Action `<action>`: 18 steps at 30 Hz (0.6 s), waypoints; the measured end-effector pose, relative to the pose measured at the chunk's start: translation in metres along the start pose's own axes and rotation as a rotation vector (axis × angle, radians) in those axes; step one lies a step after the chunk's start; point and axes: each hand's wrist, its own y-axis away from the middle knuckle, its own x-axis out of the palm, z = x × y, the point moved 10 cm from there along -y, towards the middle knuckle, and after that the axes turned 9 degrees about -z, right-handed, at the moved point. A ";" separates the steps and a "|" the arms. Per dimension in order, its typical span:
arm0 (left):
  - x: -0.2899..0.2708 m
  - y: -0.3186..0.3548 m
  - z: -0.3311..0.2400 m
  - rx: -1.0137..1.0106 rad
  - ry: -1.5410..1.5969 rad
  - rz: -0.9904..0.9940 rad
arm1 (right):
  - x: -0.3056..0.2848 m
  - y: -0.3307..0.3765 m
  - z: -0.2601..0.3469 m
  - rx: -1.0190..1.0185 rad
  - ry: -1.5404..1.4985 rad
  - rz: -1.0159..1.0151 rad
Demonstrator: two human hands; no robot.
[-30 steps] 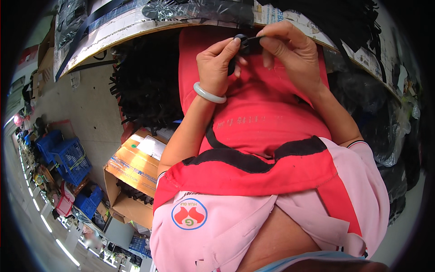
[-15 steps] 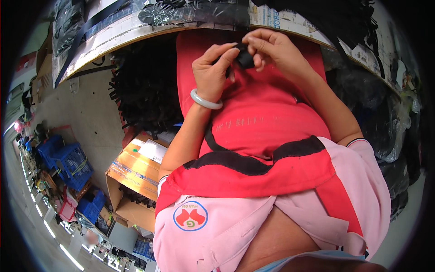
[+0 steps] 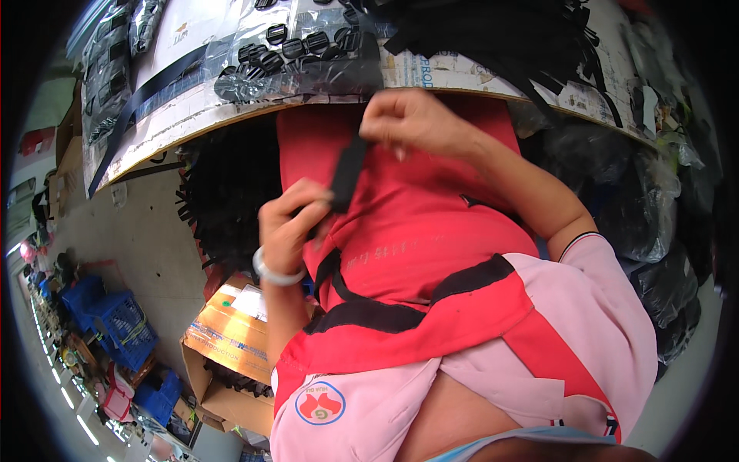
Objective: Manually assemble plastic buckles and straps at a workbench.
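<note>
My left hand (image 3: 289,231), with a pale bangle at the wrist, is closed on the lower end of a short black webbing strap (image 3: 349,175). At the strap's upper end my right hand (image 3: 412,122) is closed in a pinch on it, just below the table edge. The strap is drawn out over the red apron (image 3: 416,254) on my lap, and both hands are slightly smeared by motion. Under my fingers the strap's ends are hidden.
Black plastic buckles (image 3: 292,48) lie on a clear plastic bag on the table (image 3: 185,100). A heap of black straps (image 3: 493,38) hangs over the table's right edge. Beside me on the left stands an open cardboard box (image 3: 227,331); blue crates (image 3: 115,323) are farther left.
My hands have moved apart: the left came down and to the left, the right shifted left and slightly lower. The black strap, bunched between them before, is now stretched out. More buckles show.
</note>
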 end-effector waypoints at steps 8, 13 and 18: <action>-0.235 0.063 0.024 0.166 0.081 -0.819 | -0.088 0.017 0.116 -1.080 1.268 -0.788; -0.167 0.023 0.059 0.018 0.184 -0.645 | -0.104 -0.008 0.102 -0.937 1.133 -0.613; -0.067 -0.023 0.056 -0.022 0.221 -0.372 | -0.080 0.050 0.170 -1.226 1.037 -0.712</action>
